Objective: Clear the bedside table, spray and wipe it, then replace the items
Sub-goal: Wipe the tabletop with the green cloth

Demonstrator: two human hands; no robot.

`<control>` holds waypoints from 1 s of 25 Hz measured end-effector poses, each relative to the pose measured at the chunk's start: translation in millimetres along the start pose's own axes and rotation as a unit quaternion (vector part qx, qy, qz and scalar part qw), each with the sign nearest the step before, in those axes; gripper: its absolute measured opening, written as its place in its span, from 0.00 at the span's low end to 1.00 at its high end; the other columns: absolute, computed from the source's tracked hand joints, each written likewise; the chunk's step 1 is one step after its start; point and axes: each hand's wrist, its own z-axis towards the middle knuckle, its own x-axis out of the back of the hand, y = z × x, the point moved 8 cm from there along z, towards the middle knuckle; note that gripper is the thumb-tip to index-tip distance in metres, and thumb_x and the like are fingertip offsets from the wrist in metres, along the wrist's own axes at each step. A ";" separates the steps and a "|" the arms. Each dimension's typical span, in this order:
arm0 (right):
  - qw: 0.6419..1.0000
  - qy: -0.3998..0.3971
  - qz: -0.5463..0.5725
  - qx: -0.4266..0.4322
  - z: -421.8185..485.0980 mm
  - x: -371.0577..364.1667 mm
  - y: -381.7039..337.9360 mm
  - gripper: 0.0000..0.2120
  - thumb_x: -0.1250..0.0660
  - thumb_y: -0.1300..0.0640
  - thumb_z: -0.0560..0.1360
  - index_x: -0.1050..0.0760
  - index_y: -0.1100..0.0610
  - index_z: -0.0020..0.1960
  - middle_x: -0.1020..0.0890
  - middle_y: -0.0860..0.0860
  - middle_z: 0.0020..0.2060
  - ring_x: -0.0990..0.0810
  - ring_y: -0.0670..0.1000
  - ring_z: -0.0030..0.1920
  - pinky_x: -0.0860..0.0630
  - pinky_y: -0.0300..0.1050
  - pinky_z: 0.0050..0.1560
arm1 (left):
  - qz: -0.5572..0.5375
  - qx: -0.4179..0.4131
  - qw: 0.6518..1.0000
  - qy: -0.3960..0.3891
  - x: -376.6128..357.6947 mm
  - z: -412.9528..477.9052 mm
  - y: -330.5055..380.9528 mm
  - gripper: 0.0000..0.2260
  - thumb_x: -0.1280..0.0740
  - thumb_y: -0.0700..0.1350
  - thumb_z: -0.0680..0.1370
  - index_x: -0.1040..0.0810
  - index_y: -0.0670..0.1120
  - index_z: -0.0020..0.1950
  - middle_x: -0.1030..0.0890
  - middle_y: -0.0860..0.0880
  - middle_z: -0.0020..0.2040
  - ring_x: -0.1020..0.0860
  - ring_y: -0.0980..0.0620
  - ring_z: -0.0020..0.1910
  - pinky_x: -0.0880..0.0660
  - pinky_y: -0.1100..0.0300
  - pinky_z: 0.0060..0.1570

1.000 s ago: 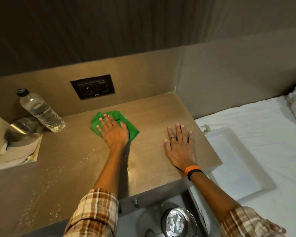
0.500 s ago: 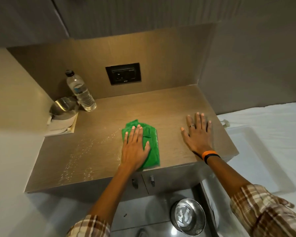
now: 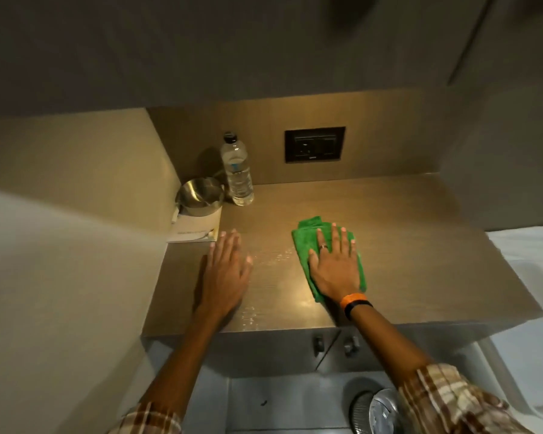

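The wooden bedside table (image 3: 420, 245) fills the middle of the head view, with wet spray droplets (image 3: 270, 256) on its front left part. A folded green cloth (image 3: 306, 238) lies on the table top, and my right hand (image 3: 334, 267), with a ring and an orange wristband, presses flat on it. My left hand (image 3: 224, 277) rests flat on the bare table to the cloth's left, fingers spread, holding nothing. At the back left corner stand a clear water bottle (image 3: 239, 170), a steel bowl (image 3: 199, 195) and a white booklet (image 3: 195, 233) under the bowl.
A black socket plate (image 3: 314, 145) is set in the back panel. Walls close the table's left and back. A white bed (image 3: 530, 245) with a white tray (image 3: 533, 346) lies to the right. Below are two drawer knobs (image 3: 318, 343) and a steel bin (image 3: 378, 411).
The cloth went from under my left hand to under my right hand. My left hand moved left onto the bare table. The camera swung left and pulled back.
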 end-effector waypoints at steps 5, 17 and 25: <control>0.998 -0.040 0.005 0.042 82.2 4.0 -55.6 0.29 0.52 0.44 0.85 0.51 0.50 0.83 0.52 0.57 0.83 0.56 0.60 0.83 0.57 0.61 0.82 | 0.022 0.039 0.999 -0.017 9.2 -7.9 -120.1 0.32 0.56 0.57 0.81 0.41 0.42 0.80 0.41 0.41 0.81 0.45 0.42 0.81 0.50 0.45 0.80; 0.999 -0.016 -0.021 0.021 -74.7 -31.3 -102.8 0.33 0.58 0.40 0.81 0.51 0.50 0.83 0.49 0.59 0.83 0.53 0.65 0.82 0.54 0.66 0.81 | 0.038 0.031 0.998 -0.028 -0.4 -9.4 -123.1 0.26 0.52 0.52 0.85 0.53 0.45 0.82 0.51 0.47 0.83 0.54 0.47 0.82 0.54 0.47 0.81; 0.976 -0.047 -0.026 0.211 -38.9 -36.7 -180.6 0.30 0.52 0.42 0.83 0.51 0.45 0.83 0.50 0.54 0.84 0.55 0.61 0.83 0.56 0.64 0.82 | -0.011 0.026 0.999 -0.024 -5.0 -5.7 -131.4 0.26 0.56 0.53 0.84 0.52 0.46 0.82 0.49 0.48 0.83 0.53 0.49 0.82 0.56 0.50 0.80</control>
